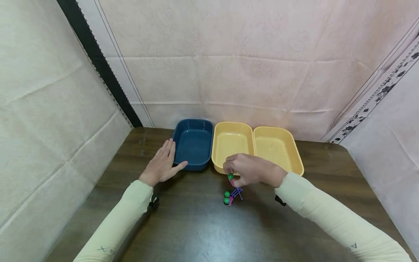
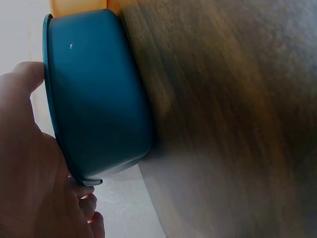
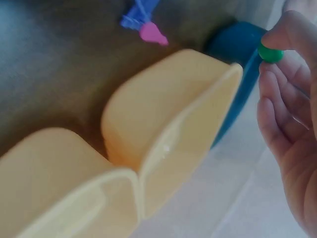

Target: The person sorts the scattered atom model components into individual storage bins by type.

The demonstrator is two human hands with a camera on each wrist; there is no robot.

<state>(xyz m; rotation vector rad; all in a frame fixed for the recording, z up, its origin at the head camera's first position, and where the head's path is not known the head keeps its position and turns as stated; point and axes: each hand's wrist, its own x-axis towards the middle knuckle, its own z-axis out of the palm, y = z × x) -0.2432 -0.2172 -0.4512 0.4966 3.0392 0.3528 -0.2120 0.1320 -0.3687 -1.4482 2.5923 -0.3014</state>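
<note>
My left hand (image 1: 163, 162) rests at the left rim of a dark blue bin (image 1: 194, 145), fingers straight along its side and thumb spread toward the front edge. In the left wrist view the outer wall of this bin (image 2: 94, 94) stands beside the palm. My right hand (image 1: 248, 169) pinches a small green ball (image 3: 270, 51) between thumb and fingers, in front of the middle yellow bin (image 1: 233, 142). On the table below it lie two green balls (image 1: 226, 200), a pink teardrop-shaped piece (image 1: 230, 201) and purple stick-like pieces (image 1: 236, 192). Another pink bit shows beside the right fingertips.
A second yellow bin (image 1: 276, 145) stands against the middle one on the right, so the three bins form a row at the back of the brown wooden table (image 1: 196, 225). Pale patterned cloth (image 1: 245, 72) hangs behind the table and along both sides.
</note>
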